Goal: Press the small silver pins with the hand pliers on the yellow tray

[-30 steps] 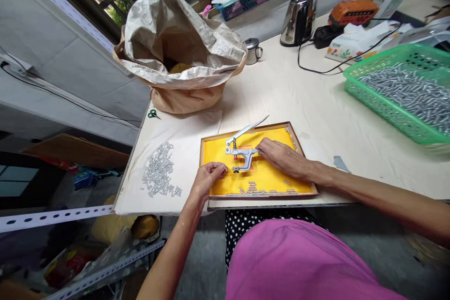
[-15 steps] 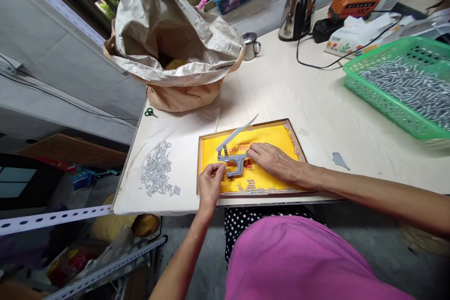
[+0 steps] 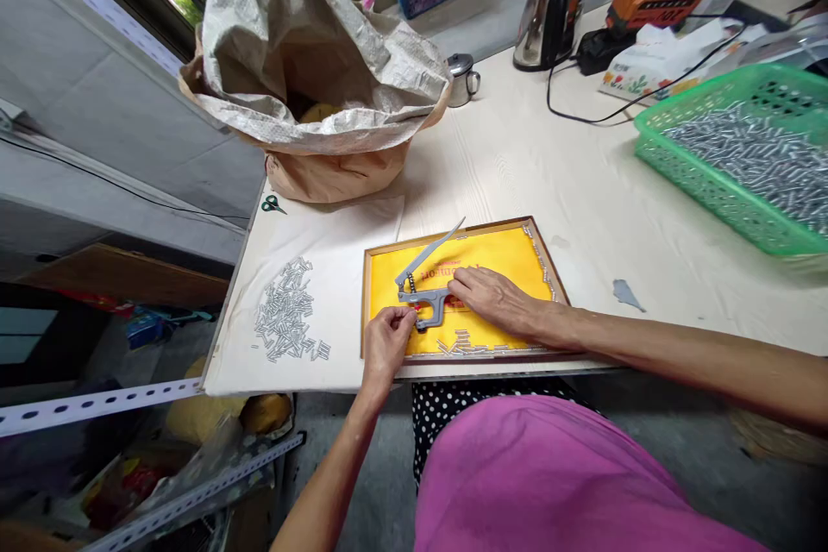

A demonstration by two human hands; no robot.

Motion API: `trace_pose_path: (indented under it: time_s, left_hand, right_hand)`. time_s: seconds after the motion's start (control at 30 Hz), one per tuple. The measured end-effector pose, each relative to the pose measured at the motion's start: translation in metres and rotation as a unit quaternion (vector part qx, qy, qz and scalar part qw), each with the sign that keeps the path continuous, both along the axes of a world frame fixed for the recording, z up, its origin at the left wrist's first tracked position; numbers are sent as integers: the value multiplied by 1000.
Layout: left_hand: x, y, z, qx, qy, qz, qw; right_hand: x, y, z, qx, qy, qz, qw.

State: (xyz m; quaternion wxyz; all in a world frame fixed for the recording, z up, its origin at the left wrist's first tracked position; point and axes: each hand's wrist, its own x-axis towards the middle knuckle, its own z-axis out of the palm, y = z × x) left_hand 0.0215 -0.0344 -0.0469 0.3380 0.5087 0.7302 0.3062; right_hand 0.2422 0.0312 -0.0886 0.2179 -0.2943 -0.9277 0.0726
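Pliers point(image 3: 438, 302), gripped by the right hand point(image 3: 495, 302) over the yellow-lined tray point(image 3: 508, 250), now sit beside the left hand's point(image 3: 388, 343) pinched fingertips, contents unclear, the earlier gap closed, apparently for alignment.

I see grey pliers point(image 3: 437, 309) against a red-printed yellow sheet point(image 3: 498, 250), a green basket point(image 3: 711, 190) to the right, and, near, a magenta shirt point(image 3: 549, 474) and white-dotted black fabric point(image 3: 430, 418).
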Motion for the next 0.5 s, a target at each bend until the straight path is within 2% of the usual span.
trace_pose_path:
  time_s: [0.13, 0.27, 0.37, 0.5]
  left_hand:
    - [0, 3, 3, -22, 34, -18, 999]
    - [0, 6, -1, -91, -59, 13, 994]
    - [0, 7, -4, -104, -106, 44, 988]
    - [1, 6, -3, -97, -68, 28, 993]
  right_hand:
    - [-2, 3, -9, 5, -20, -6, 1000]
    - [-3, 4, -9, -30, -32, -11, 999]
    - [-4, 3, -8, -42, -42, -13, 998]
    - [-5, 1, -7, -44, -46, -22, 998]
